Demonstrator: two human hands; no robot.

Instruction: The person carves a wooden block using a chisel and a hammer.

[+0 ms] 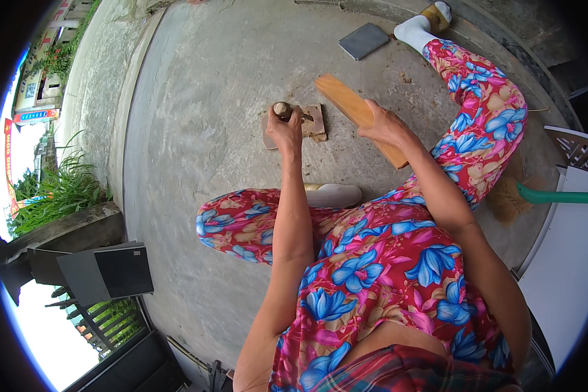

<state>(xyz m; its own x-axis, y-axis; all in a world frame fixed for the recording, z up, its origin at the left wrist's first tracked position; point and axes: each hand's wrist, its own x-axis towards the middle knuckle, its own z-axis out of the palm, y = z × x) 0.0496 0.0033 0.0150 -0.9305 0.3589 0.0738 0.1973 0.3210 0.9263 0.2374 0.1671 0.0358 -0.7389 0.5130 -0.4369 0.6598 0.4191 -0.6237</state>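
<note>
My left hand [286, 134] is closed around a short tool with a round, pale wooden handle end [281, 110]. Its lower part is hidden by my fingers. Beneath that hand, a flat brownish slab [317, 128] lies on the concrete, with crumbs on and around it. Off to the right, my right hand [387, 125] grips a long, thick wooden block [346, 99] near its middle. The block slants from upper left to lower right, apart from the slab.
A dark grey flat rectangle [363, 41] lies on the concrete floor [209, 117] beyond the block. My legs, in flowered red cloth, spread to either side. At right is a broom with a green handle [555, 195]; at left, a black box-like object [121, 269] stands near a low wall.
</note>
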